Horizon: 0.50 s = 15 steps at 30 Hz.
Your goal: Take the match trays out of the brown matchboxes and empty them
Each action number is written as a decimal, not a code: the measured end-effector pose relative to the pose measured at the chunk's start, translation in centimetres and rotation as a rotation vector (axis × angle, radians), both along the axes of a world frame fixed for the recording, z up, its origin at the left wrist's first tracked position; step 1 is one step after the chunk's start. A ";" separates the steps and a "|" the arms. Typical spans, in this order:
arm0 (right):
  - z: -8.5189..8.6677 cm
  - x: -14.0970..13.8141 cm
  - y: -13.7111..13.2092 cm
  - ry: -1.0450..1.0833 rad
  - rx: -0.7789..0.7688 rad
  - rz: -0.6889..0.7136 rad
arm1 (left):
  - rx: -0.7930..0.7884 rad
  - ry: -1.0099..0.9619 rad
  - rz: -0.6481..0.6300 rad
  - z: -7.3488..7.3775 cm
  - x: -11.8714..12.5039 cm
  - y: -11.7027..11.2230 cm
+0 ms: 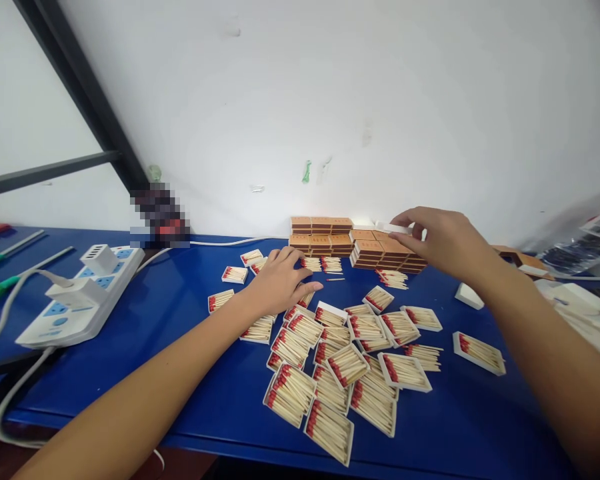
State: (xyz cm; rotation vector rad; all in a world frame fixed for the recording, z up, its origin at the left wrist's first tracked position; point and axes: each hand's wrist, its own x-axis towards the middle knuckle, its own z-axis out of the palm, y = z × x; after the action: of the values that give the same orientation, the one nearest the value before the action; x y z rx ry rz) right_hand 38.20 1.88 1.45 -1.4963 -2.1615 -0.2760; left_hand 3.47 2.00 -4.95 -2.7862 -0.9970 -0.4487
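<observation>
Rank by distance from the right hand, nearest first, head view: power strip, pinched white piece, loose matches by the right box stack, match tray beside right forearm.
1. White piece: pinched in the right hand.
2. Loose matches: in front of the right box stack.
3. Match tray: toward lower right.
4. Power strip: far left.

Glossy blue tabletop [180, 293], wooden matchsticks [293, 391], matt white card trays [333, 309], shiny crinkled wrapping [573, 255], probably plastic but blurred.

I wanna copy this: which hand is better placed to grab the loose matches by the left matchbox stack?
Probably the left hand: it's next to those matches, while the right hand holds a white tray.
</observation>
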 end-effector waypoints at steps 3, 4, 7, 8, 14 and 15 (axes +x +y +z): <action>-1.2 0.4 0.9 0.011 0.014 0.033 | 0.003 -0.003 -0.004 -0.1 0.0 0.0; -1.7 0.2 1.2 0.002 0.025 0.039 | 0.000 -0.004 -0.007 -0.1 0.0 0.0; -2.8 -0.5 2.0 -0.059 0.049 0.048 | 0.004 -0.016 -0.023 -0.1 0.0 0.1; -3.1 -0.8 2.3 -0.084 0.055 0.051 | 0.007 -0.019 -0.027 -0.1 0.0 0.1; -3.7 -1.7 3.3 -0.149 0.080 0.082 | 0.025 -0.021 -0.039 -0.1 -0.2 0.2; -3.8 -1.8 3.4 -0.153 0.085 0.083 | 0.028 -0.020 -0.040 -0.1 -0.2 0.2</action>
State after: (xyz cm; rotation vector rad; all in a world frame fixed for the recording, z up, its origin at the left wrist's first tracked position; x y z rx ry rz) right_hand 36.40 5.32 -2.39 -1.3743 -2.2938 -0.4618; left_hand 3.29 2.18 -5.06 -2.7869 -0.9328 -0.4932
